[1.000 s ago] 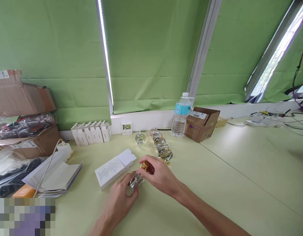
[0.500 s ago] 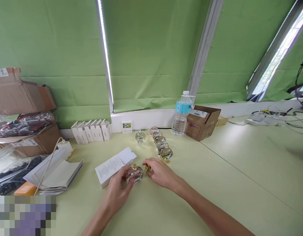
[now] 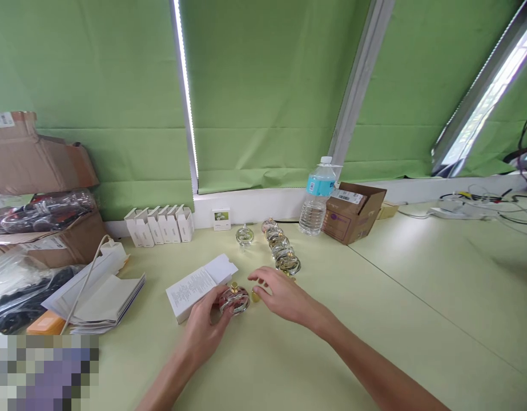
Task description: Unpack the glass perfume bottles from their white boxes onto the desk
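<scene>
My left hand is closed round a round glass perfume bottle with a gold spray top and pinkish tint, upright on the table. Just right of it, a gold cap rests on the table. Above and beside that cap is my right hand, fingers apart and holding nothing. Left of the bottle lies an open white carton with printed text, its flap pointing right. Behind my right hand, a row of perfume bottles runs away from me, and another bottle stands alone to their left.
Several white cartons stand against the wall, near a small white card. A water bottle and a brown box are at the back. Papers and wrapped goods crowd the left; cables lie far right.
My right hand has let go of the gold cap, which now lies on the table, and its fingers have spread. My left hand still holds the perfume bottle in the same spot.
</scene>
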A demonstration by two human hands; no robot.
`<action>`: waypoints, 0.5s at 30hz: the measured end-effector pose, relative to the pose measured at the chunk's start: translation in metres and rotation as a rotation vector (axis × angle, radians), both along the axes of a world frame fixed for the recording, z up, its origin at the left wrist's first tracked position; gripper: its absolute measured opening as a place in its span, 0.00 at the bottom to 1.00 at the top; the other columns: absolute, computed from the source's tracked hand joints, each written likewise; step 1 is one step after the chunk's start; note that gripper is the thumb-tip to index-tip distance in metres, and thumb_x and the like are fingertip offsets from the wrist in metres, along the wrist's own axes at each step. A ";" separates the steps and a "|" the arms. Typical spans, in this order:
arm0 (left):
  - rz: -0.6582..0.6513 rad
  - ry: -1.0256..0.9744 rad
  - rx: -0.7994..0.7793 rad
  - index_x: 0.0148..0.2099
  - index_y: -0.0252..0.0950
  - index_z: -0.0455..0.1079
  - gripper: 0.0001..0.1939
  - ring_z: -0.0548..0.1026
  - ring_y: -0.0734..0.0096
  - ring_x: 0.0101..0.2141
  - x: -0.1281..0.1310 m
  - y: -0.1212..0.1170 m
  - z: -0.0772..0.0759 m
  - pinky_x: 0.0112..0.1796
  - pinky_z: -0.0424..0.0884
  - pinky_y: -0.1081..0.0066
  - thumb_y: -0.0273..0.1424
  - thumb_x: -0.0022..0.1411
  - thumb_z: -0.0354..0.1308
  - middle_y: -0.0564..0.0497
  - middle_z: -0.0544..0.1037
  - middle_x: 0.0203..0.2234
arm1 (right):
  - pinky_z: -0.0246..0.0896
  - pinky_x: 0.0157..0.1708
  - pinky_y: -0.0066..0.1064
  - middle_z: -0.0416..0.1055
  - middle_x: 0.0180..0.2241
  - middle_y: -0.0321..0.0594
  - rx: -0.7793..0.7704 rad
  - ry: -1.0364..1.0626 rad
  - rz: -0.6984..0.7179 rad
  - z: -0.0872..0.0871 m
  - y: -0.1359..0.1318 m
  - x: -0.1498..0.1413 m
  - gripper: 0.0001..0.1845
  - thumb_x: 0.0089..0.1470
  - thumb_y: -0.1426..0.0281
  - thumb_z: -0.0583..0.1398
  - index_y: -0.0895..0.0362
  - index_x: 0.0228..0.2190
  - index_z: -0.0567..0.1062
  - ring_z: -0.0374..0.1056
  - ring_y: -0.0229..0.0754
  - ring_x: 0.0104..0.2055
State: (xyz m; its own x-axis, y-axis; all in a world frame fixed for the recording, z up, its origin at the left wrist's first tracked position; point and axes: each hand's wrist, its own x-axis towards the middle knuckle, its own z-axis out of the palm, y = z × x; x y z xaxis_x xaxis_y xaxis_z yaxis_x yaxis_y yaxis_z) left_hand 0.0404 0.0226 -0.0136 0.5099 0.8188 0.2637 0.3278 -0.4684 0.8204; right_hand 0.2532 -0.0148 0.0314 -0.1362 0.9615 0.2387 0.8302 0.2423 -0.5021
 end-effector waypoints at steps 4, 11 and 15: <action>-0.001 -0.020 -0.001 0.52 0.41 0.66 0.15 0.74 0.64 0.42 0.001 0.000 -0.001 0.44 0.70 0.64 0.34 0.63 0.52 0.49 0.77 0.42 | 0.59 0.49 0.33 0.73 0.45 0.40 0.186 0.114 0.015 0.004 -0.004 -0.018 0.13 0.60 0.67 0.54 0.53 0.45 0.73 0.67 0.42 0.49; -0.028 -0.042 0.015 0.54 0.43 0.66 0.17 0.74 0.66 0.39 0.002 -0.001 0.002 0.42 0.70 0.66 0.35 0.63 0.52 0.50 0.76 0.42 | 0.61 0.47 0.30 0.73 0.42 0.37 0.256 0.175 0.101 -0.007 -0.005 -0.034 0.10 0.58 0.69 0.58 0.53 0.43 0.72 0.67 0.39 0.46; -0.043 -0.031 0.023 0.53 0.42 0.67 0.16 0.75 0.64 0.39 0.003 -0.001 -0.001 0.42 0.71 0.65 0.37 0.63 0.52 0.50 0.77 0.39 | 0.62 0.45 0.30 0.72 0.38 0.37 0.290 0.209 0.079 -0.007 -0.003 -0.034 0.06 0.57 0.72 0.58 0.55 0.38 0.71 0.67 0.39 0.44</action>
State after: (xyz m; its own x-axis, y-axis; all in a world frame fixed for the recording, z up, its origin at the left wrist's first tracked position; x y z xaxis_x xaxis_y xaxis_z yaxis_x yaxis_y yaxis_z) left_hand 0.0438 0.0220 -0.0144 0.5356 0.7901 0.2982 0.2814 -0.4999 0.8191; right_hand 0.2187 -0.0181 0.0242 -0.1267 0.8384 0.5301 0.6899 0.4585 -0.5602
